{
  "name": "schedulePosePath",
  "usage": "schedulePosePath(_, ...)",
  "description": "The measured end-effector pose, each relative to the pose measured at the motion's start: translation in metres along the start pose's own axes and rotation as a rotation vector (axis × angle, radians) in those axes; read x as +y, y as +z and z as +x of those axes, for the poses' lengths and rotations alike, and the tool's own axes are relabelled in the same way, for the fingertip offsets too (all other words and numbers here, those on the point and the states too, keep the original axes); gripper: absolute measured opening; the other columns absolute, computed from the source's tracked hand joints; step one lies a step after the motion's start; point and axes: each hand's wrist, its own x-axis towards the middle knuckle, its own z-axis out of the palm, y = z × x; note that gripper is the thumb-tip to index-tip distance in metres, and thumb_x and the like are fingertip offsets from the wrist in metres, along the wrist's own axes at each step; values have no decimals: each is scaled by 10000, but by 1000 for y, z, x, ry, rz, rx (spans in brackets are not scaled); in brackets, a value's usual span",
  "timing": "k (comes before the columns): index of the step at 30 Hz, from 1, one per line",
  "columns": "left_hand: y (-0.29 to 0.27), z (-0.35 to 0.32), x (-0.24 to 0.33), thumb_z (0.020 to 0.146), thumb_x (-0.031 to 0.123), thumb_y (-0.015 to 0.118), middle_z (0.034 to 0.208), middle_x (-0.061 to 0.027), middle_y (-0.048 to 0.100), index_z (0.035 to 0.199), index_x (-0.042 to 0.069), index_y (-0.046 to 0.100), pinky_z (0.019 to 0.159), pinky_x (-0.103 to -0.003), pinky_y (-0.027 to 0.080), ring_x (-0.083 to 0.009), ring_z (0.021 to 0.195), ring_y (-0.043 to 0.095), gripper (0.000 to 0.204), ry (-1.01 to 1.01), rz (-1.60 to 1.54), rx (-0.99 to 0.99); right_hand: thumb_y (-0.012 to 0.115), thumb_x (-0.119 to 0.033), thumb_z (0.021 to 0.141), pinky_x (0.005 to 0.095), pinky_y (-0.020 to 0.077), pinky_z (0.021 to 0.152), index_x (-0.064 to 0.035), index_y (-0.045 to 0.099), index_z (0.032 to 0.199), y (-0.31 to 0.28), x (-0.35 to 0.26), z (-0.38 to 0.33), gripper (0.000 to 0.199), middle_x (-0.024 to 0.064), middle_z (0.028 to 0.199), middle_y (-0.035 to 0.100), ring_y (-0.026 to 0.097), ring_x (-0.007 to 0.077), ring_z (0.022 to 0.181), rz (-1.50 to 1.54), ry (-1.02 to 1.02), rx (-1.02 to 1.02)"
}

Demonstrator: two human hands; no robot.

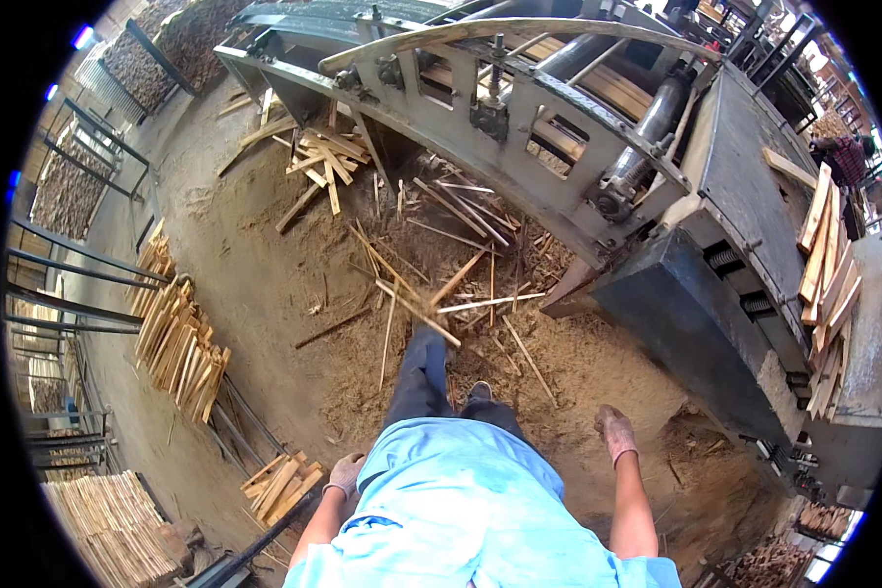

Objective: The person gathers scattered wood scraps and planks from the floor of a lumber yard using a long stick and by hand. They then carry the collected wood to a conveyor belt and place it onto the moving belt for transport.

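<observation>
My left hand (344, 472), in a light glove, hangs beside my hip, partly against the blue shirt. Its fingers are loosely apart and no object shows in them. Out to the other side, my right hand (614, 432) hangs over the sawdust floor, also gloved, fingers loose with nothing in them. Nearest the left hand is a small stack of short wooden slats (281, 487) on a metal rack. Ahead of my feet, thin wood strips (451, 306) lie scattered across the sawdust.
A large grey woodworking machine (559, 147) with rollers spans the front and right. Boards (827, 255) rest on its right end, near another person (846, 157). More slats (178, 338) lie on a rack at left. A heap of offcuts (328, 157) sits by the machine's left leg.
</observation>
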Motion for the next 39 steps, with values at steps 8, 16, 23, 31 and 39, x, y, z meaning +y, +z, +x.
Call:
schedulePosePath(8,-6,20,-26,918,547,578,1278,-237,668,1289,51,676,1033,-436,481,-394,1226,618,627,-122,15,-118,493,-452,992,474,480,997,37,631,1284,57,5,-63,586,262,1306,653,629,389,1220,-837,75,-74)
schedulePosePath(16,-111,126,35,962,379,562,1028,-179,736,1242,57,692,850,-385,532,-273,934,697,446,-51,-209,96,447,-465,1010,492,430,1072,41,640,1270,127,31,-107,600,285,1372,593,546,439,1302,-918,107,-286)
schedulePosePath(23,-168,141,-17,937,479,535,1273,-255,664,1285,50,677,1052,-450,473,-380,1240,613,571,-252,-251,132,439,-420,1013,498,434,1065,0,645,1288,201,-82,-82,542,281,1386,583,541,439,1307,-831,121,-204)
schedulePosePath(31,-173,138,-22,943,461,533,1270,-226,677,1284,60,680,1028,-456,481,-384,1206,628,547,-314,-366,89,490,-378,986,487,467,1036,-91,640,1324,218,-120,-49,468,259,1312,633,572,425,1272,-1157,-79,-333)
schedulePosePath(39,-141,100,-1,944,448,547,1136,-207,729,1237,36,690,948,-413,521,-338,1086,688,526,-443,-616,173,555,-419,935,464,475,1029,-54,686,1242,262,-205,1,495,279,1283,639,591,430,1243,-1211,-134,-515)
